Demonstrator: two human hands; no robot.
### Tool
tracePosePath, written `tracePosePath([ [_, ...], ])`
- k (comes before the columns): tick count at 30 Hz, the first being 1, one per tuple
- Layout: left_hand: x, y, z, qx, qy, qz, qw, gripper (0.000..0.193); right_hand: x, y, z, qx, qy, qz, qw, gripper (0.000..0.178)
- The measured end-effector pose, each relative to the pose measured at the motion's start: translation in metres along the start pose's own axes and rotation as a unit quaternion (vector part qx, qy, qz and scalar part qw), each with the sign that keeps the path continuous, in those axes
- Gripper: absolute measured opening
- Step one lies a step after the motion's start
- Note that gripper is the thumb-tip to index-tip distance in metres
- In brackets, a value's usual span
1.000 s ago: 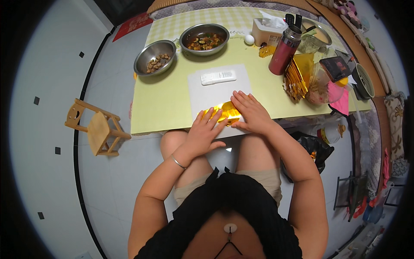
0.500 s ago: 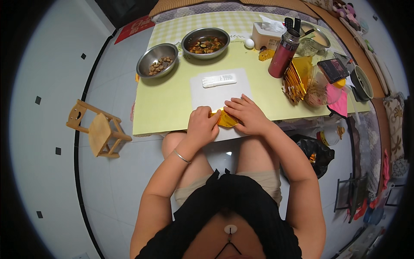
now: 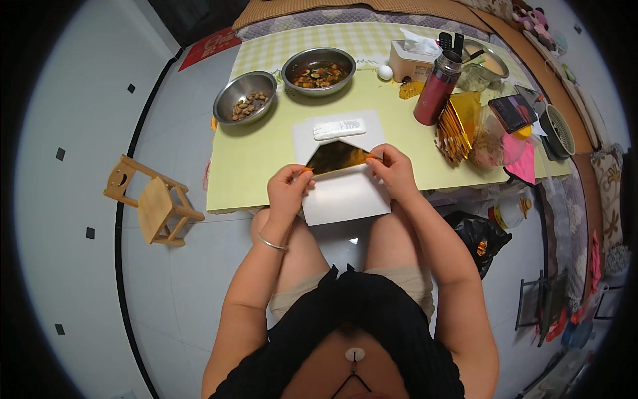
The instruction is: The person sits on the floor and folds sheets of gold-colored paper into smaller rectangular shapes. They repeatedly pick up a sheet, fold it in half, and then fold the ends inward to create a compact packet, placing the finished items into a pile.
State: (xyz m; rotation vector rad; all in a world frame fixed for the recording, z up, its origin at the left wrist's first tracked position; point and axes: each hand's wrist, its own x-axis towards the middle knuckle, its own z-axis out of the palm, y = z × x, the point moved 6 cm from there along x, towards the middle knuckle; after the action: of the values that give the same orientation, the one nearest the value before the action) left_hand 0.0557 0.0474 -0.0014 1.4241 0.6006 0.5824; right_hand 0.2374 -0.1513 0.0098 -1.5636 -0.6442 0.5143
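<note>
Left hand (image 3: 287, 190) and right hand (image 3: 395, 174) each pinch one end of the gold foil sheet (image 3: 337, 157), its long axis between them, roughly along the near edge of the table (image 3: 249, 163).

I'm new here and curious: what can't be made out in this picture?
All in the head view:
- gold foil sheet: its far side, facing away
- white board: a middle strip, behind the raised foil
- black bag: most contents, hidden by its folds
- phone: screen details, too small

gold foil (image 3: 337, 157), green-checked tablecloth (image 3: 262, 52), red thermos (image 3: 436, 93)
</note>
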Motion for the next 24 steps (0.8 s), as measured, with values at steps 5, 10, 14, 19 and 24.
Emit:
tracePosePath([
  [5,0.002,0.001,-0.008,-0.148,0.024,-0.052,0.987,0.015,-0.006,-0.008,0.009,0.185,0.064,-0.035,0.980,0.011],
  [10,-0.003,-0.002,-0.006,-0.189,0.008,-0.040,0.981,0.012,-0.014,-0.011,0.009,0.182,0.083,-0.077,0.977,0.008],
  [14,-0.005,-0.002,-0.011,-0.218,0.005,-0.033,0.975,0.010,-0.021,-0.016,0.009,0.160,0.066,-0.083,0.981,0.009],
  [19,-0.007,-0.005,-0.017,-0.162,0.015,-0.010,0.987,0.013,-0.028,-0.012,0.010,0.185,0.056,-0.075,0.978,0.012],
  [24,-0.014,0.007,-0.020,-0.141,0.017,0.051,0.989,0.031,-0.029,-0.018,0.010,0.165,0.021,0.046,0.985,0.016],
])
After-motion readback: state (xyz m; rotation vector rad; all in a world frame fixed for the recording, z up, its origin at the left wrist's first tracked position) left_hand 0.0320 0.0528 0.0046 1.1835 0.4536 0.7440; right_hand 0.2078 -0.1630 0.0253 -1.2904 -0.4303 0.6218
